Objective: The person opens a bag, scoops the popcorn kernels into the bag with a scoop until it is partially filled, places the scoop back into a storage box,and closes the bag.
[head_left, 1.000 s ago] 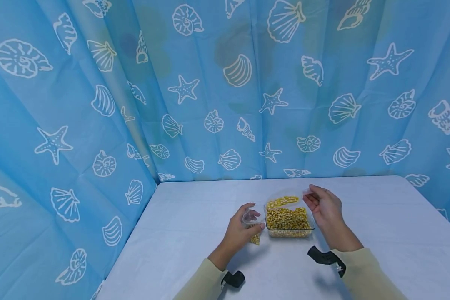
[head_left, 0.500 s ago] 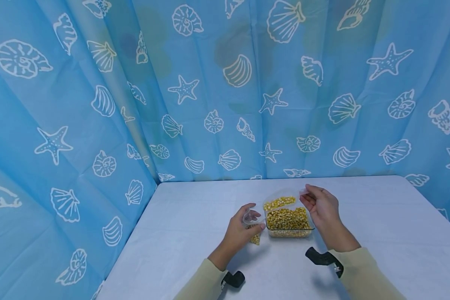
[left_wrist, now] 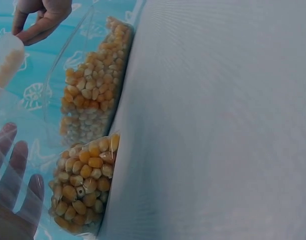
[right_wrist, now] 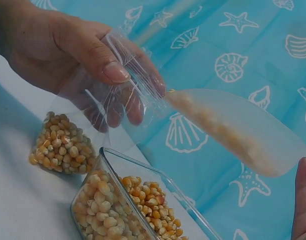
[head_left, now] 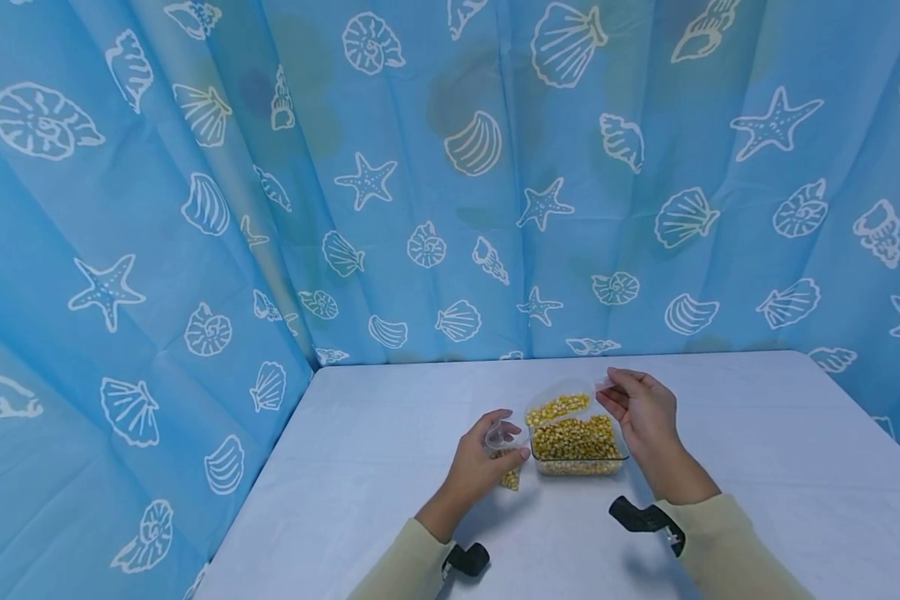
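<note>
My left hand (head_left: 471, 465) holds a clear zip bag (right_wrist: 135, 107) by its mouth, thumb on one side and fingers on the other. Corn kernels (right_wrist: 63, 145) fill the bag's bottom, which stands on the table left of a glass container (head_left: 579, 468). That rectangular container holds many more kernels (head_left: 570, 437). Above it my right hand (head_left: 648, 412) pinches the end of a translucent scoop (right_wrist: 280, 137) between thumb and fingers. A row of kernels lies in the scoop. Its tip points left, right at the bag's opening in the right wrist view.
A white-covered table (head_left: 360, 467) spreads out around the container. Behind and to the left hangs a blue curtain (head_left: 420, 208) printed with shells and starfish. Each wrist carries a black camera mount (head_left: 645, 514) near the sleeve cuff.
My right hand has shifted slightly left with the loaded scoop, bringing its tip closer to the bag. My left hand, the bag and the container stay put.
</note>
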The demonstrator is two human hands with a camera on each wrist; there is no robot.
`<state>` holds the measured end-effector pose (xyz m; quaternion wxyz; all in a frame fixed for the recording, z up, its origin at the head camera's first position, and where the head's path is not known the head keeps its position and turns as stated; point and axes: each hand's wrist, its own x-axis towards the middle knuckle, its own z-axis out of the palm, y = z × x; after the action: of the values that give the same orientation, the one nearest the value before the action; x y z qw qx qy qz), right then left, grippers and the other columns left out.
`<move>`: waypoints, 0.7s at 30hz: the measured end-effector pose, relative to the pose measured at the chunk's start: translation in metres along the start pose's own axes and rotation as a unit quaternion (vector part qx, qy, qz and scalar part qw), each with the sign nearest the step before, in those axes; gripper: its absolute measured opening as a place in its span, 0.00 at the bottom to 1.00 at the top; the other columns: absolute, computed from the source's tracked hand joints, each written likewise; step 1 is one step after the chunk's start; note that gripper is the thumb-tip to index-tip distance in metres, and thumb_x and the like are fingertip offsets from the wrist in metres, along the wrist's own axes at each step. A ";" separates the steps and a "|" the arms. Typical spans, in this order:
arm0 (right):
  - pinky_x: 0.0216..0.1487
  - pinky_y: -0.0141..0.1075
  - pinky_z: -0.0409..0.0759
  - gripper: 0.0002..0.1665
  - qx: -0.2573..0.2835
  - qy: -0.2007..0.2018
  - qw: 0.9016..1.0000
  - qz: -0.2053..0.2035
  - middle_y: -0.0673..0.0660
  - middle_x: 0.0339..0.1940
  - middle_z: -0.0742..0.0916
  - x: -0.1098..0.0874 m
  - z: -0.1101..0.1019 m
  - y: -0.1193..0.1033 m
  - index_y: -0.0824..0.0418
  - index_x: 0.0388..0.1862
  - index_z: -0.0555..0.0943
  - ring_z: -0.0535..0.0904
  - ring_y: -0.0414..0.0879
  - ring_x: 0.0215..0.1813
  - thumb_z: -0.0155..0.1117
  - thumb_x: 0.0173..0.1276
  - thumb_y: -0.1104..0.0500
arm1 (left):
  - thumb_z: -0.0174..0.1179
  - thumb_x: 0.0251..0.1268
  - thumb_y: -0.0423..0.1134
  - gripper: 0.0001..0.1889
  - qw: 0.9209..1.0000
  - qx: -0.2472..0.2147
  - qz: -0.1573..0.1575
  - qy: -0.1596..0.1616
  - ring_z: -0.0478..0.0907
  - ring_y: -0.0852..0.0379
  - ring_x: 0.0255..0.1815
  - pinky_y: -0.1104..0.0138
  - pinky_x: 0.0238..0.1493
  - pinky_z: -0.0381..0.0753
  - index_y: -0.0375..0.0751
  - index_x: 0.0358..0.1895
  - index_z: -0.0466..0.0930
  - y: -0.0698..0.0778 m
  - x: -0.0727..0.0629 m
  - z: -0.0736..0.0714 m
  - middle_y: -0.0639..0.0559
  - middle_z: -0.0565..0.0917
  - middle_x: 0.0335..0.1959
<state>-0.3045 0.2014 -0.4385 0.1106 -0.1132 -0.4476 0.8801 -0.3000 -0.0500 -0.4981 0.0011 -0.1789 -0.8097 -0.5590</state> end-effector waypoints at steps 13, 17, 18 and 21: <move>0.42 0.36 0.82 0.17 -0.033 -0.002 0.999 -0.017 0.58 0.36 0.82 -0.003 0.004 0.001 0.66 0.49 0.74 0.83 0.45 0.34 0.67 0.67 0.59 | 0.69 0.59 0.53 0.28 1.000 -0.006 0.010 -0.005 0.77 0.63 0.49 0.47 0.58 0.70 0.62 0.62 0.71 0.000 -0.001 -0.001 0.68 0.79 0.50; 0.42 0.36 0.82 0.19 -0.044 -0.003 0.999 -0.016 0.58 0.36 0.82 -0.003 0.006 0.001 0.66 0.49 0.73 0.83 0.45 0.34 0.68 0.66 0.59 | 0.69 0.58 0.53 0.28 1.000 -0.002 0.016 -0.005 0.77 0.63 0.51 0.48 0.58 0.70 0.63 0.62 0.72 0.000 -0.002 -0.002 0.69 0.79 0.50; 0.42 0.37 0.82 0.19 -0.047 -0.002 0.999 -0.014 0.57 0.36 0.82 -0.004 0.006 0.001 0.66 0.50 0.73 0.83 0.45 0.35 0.68 0.66 0.58 | 0.69 0.58 0.53 0.28 1.000 -0.002 0.019 -0.006 0.76 0.63 0.52 0.49 0.58 0.71 0.61 0.62 0.72 -0.001 -0.001 -0.002 0.69 0.79 0.51; 0.42 0.37 0.82 0.20 -0.054 0.000 0.998 -0.013 0.57 0.36 0.82 -0.003 0.007 0.001 0.65 0.50 0.73 0.83 0.45 0.35 0.68 0.66 0.58 | 0.69 0.59 0.52 0.28 1.000 -0.003 0.025 -0.008 0.76 0.63 0.52 0.50 0.57 0.72 0.57 0.63 0.72 -0.003 -0.001 -0.002 0.69 0.79 0.51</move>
<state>-0.3033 0.1949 -0.4352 0.1163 -0.1135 -0.4956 0.8532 -0.3004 -0.0525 -0.5000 0.0084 -0.2037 -0.8032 -0.5598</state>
